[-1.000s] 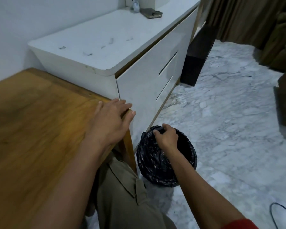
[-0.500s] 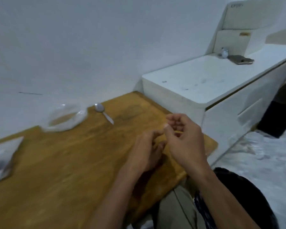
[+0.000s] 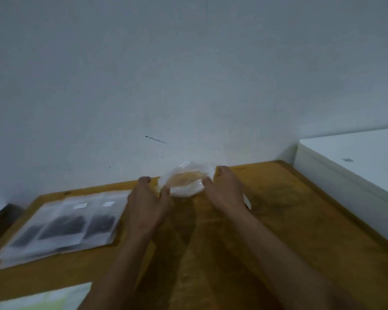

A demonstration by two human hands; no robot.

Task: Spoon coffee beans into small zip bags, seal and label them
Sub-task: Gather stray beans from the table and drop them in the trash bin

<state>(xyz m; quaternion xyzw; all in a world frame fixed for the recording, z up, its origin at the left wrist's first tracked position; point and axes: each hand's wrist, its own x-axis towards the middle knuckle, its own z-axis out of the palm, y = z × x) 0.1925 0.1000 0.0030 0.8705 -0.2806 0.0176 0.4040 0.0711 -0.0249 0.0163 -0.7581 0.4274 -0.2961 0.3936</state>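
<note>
Left hand (image 3: 147, 203) and right hand (image 3: 226, 190) flank a clear plastic bowl (image 3: 185, 181) on the wooden surface (image 3: 278, 231), fingers spread, touching its sides. Filled zip bags (image 3: 61, 227) lie left of the bowl.

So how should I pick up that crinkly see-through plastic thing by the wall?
Probably by its two outer edges, one hand coming in from each side. The crumpled clear plastic container sits low and wide on the wooden table against the wall, so its sides are the free parts. The left hand and right hand already flank it. It looks thin, so squeeze gently.
</note>
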